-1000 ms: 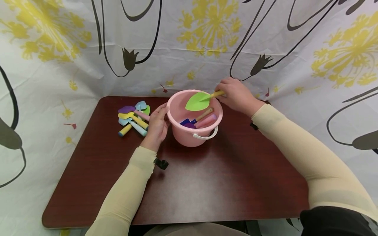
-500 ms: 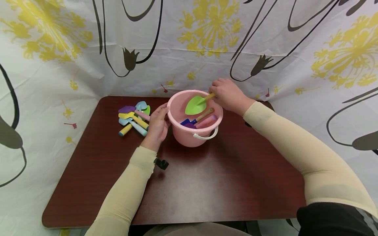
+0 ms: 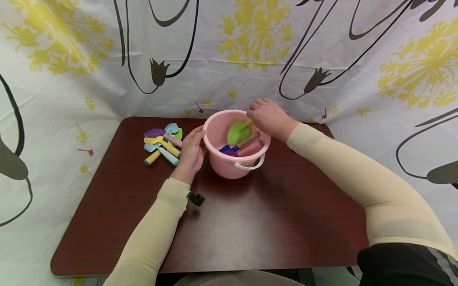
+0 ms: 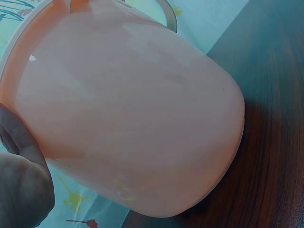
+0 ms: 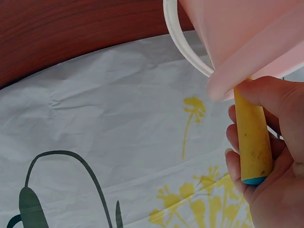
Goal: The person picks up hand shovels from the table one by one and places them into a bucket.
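Across the worktop [image 3: 229,230], I had the left hand [image 3: 191,154] at the pink bucket [image 3: 229,169], its fingers clamped on the rim. Farther off, the fingers of the right hand [image 3: 271,119] were clamped on the yellow handle [image 5: 254,137] of the green trowel [image 3: 237,134], its blade inside the bucket near other tools [image 3: 250,148]. I judged it best to brace the bucket, lower the trowel blade-first, and release gently once it rested

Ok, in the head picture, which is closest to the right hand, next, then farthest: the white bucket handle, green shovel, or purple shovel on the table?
1. Green shovel, in the right hand.
2. White handle, at the bucket's front right.
3. Purple shovel, on the table, left of the bucket.
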`<control>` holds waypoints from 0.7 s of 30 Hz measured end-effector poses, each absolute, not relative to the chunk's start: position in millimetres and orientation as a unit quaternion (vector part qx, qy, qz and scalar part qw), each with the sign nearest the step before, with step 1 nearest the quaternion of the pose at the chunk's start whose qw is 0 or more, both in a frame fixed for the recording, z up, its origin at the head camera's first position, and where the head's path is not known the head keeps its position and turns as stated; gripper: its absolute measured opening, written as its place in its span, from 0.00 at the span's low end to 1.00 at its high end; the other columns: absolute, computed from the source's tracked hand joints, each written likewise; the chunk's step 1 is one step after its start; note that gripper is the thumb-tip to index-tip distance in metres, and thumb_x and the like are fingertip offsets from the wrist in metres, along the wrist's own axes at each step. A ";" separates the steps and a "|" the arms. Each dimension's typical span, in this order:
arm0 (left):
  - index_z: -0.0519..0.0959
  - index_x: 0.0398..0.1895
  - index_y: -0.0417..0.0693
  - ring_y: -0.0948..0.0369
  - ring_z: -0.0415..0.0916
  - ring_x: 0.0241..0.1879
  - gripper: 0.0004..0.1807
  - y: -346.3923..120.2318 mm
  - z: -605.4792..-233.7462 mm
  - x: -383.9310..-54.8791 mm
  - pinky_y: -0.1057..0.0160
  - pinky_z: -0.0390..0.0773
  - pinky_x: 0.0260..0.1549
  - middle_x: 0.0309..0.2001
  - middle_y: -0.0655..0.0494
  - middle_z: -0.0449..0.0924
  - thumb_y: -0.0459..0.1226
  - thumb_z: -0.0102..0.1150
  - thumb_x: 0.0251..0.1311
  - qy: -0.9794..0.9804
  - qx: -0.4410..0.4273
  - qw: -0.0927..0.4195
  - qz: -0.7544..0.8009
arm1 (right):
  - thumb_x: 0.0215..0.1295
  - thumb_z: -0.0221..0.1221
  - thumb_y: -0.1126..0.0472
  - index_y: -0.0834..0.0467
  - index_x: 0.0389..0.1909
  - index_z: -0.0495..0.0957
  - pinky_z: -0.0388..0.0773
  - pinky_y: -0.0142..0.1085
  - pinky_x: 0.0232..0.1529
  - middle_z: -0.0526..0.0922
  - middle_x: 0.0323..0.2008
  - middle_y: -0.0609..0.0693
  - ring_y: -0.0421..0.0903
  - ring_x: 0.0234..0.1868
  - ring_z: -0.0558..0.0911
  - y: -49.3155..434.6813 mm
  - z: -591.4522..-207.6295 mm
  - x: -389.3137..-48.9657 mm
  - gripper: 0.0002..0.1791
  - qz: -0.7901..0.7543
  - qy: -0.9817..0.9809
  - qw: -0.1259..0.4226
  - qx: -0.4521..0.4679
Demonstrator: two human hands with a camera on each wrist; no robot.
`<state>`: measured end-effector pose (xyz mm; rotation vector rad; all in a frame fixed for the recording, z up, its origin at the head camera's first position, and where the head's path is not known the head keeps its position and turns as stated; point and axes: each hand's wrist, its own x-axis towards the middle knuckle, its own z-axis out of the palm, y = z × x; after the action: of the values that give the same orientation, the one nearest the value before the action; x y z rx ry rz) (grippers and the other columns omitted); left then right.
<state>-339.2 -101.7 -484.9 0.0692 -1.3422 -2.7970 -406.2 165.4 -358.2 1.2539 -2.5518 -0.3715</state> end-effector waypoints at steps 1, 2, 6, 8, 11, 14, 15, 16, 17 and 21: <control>0.84 0.66 0.41 0.50 0.82 0.61 0.17 -101.8 -485.2 -339.3 0.45 0.73 0.74 0.66 0.46 0.84 0.38 0.62 0.82 -0.432 0.022 0.019 -0.901 | 0.72 0.68 0.71 0.63 0.44 0.88 0.75 0.52 0.48 0.83 0.40 0.58 0.61 0.49 0.79 164.1 -358.2 -405.9 0.04 -0.131 -0.880 0.133 0.436; 0.84 0.66 0.42 0.51 0.82 0.60 0.17 -102.0 -485.6 -339.4 0.46 0.74 0.73 0.66 0.46 0.84 0.38 0.62 0.82 -0.432 0.023 0.019 -0.901 | 0.71 0.68 0.71 0.63 0.45 0.88 0.75 0.52 0.48 0.83 0.40 0.58 0.61 0.50 0.79 163.1 -358.5 -406.1 0.05 -0.134 -0.879 0.130 0.439; 0.85 0.65 0.43 0.52 0.83 0.58 0.16 -102.8 -486.5 -339.3 0.47 0.76 0.72 0.66 0.47 0.84 0.39 0.62 0.82 -0.432 0.025 0.019 -0.901 | 0.69 0.71 0.69 0.62 0.46 0.88 0.75 0.52 0.49 0.83 0.41 0.58 0.61 0.51 0.80 158.7 -359.3 -407.7 0.07 -0.141 -0.874 0.111 0.452; 0.85 0.65 0.44 0.53 0.83 0.58 0.16 -103.0 -486.8 -339.3 0.48 0.76 0.72 0.66 0.47 0.84 0.39 0.62 0.82 -0.432 0.026 0.020 -0.902 | 0.70 0.72 0.68 0.62 0.46 0.88 0.75 0.52 0.50 0.84 0.42 0.58 0.61 0.51 0.80 156.2 -359.1 -408.5 0.07 -0.144 -0.872 0.101 0.457; 0.85 0.65 0.43 0.52 0.83 0.59 0.16 -103.2 -486.5 -339.2 0.47 0.74 0.73 0.67 0.46 0.84 0.39 0.62 0.82 -0.431 0.024 0.021 -0.902 | 0.71 0.73 0.68 0.62 0.48 0.88 0.76 0.52 0.50 0.85 0.43 0.58 0.60 0.50 0.81 151.9 -357.9 -408.8 0.08 -0.150 -0.869 0.084 0.464; 0.84 0.66 0.43 0.49 0.81 0.61 0.17 -103.1 -486.2 -339.4 0.45 0.72 0.75 0.67 0.45 0.83 0.39 0.62 0.82 -0.430 0.023 0.021 -0.902 | 0.72 0.71 0.69 0.62 0.48 0.88 0.76 0.51 0.49 0.85 0.43 0.59 0.59 0.49 0.81 148.2 -357.0 -409.0 0.07 -0.159 -0.866 0.064 0.470; 0.84 0.66 0.42 0.48 0.81 0.62 0.17 -102.9 -486.0 -339.4 0.44 0.71 0.75 0.67 0.45 0.83 0.39 0.62 0.82 -0.430 0.022 0.021 -0.902 | 0.72 0.71 0.69 0.62 0.47 0.88 0.75 0.51 0.49 0.85 0.43 0.59 0.59 0.49 0.81 147.1 -357.0 -409.2 0.06 -0.161 -0.864 0.058 0.473; 0.84 0.67 0.42 0.47 0.80 0.63 0.17 -102.8 -486.0 -339.5 0.43 0.71 0.75 0.68 0.45 0.83 0.39 0.62 0.82 -0.430 0.022 0.021 -0.903 | 0.72 0.71 0.69 0.62 0.47 0.88 0.76 0.51 0.50 0.85 0.43 0.58 0.59 0.49 0.81 146.2 -357.2 -409.6 0.06 -0.162 -0.863 0.051 0.475; 0.84 0.67 0.42 0.47 0.80 0.64 0.17 -102.6 -486.0 -339.6 0.43 0.71 0.75 0.68 0.45 0.83 0.39 0.62 0.82 -0.429 0.023 0.020 -0.903 | 0.72 0.71 0.69 0.61 0.46 0.88 0.76 0.51 0.50 0.85 0.43 0.58 0.59 0.48 0.81 145.4 -357.6 -410.1 0.05 -0.162 -0.863 0.045 0.477; 0.84 0.66 0.43 0.46 0.80 0.65 0.17 -101.7 -485.9 -340.3 0.43 0.71 0.75 0.68 0.45 0.83 0.39 0.62 0.82 -0.429 0.025 0.019 -0.903 | 0.72 0.72 0.68 0.60 0.44 0.89 0.77 0.53 0.53 0.86 0.42 0.57 0.59 0.48 0.81 142.3 -359.9 -412.2 0.04 -0.154 -0.862 0.023 0.482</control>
<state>-340.3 -101.7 -485.9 0.0772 -1.3313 -2.8017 -412.2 142.3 -359.9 1.4925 -2.6694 -0.4761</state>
